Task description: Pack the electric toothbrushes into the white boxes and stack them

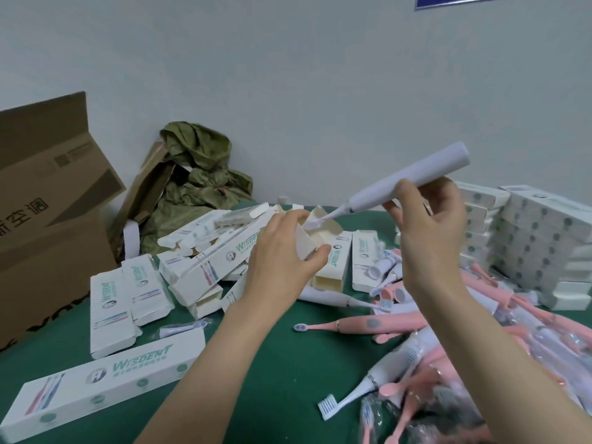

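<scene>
- Head view, far left: a brown cardboard carton [48, 200] stands open at the edge of the green table [275, 357], with crumpled olive-green wrapping [198, 174] heaped against the wall beside it.
- Closed white boxes [110, 312] printed "WISDENT" lie flat on the near left of the table; one long box [99, 382] lies nearest the camera, and a loose pile of open boxes [205, 251] sits behind them.
- The left hand [282, 261] is curled around an open white box [315, 232], thumb on its near side and fingers on the far side, holding its open end tilted up above the table.
- A white electric toothbrush [403, 184] slants down to the left, its brush head at the mouth of that box.
- The right hand [429, 232] pinches the toothbrush handle from below between thumb and fingertips.
- Below the right forearm, pink and white toothbrushes [416, 341] lie in a jumble, some in clear wrap.
- At the far right, filled white boxes [531, 238] are stacked in neat rows.
</scene>
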Motion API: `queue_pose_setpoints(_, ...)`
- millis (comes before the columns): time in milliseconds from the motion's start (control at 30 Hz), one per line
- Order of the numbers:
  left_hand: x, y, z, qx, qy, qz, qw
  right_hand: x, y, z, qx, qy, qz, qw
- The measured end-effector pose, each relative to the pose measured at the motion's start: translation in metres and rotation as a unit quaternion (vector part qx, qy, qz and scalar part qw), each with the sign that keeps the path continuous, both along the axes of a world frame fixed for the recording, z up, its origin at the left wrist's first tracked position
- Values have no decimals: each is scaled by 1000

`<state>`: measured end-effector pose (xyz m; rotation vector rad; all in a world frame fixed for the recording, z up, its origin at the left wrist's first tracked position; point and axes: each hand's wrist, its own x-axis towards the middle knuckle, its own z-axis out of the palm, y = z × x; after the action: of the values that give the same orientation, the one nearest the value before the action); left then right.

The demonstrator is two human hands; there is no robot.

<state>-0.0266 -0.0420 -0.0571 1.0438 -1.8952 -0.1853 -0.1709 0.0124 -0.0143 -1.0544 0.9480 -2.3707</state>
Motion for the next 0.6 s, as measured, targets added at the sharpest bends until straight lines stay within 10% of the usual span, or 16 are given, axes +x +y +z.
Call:
queue_pose_setpoints(300,-2,14,8,-97,-124,73,985,6,-5,-24,71,205,-19,976)
queue_pose_setpoints(600,7,17,0,-117,-119,100,981,28,-12,-46,61,211,-120,968)
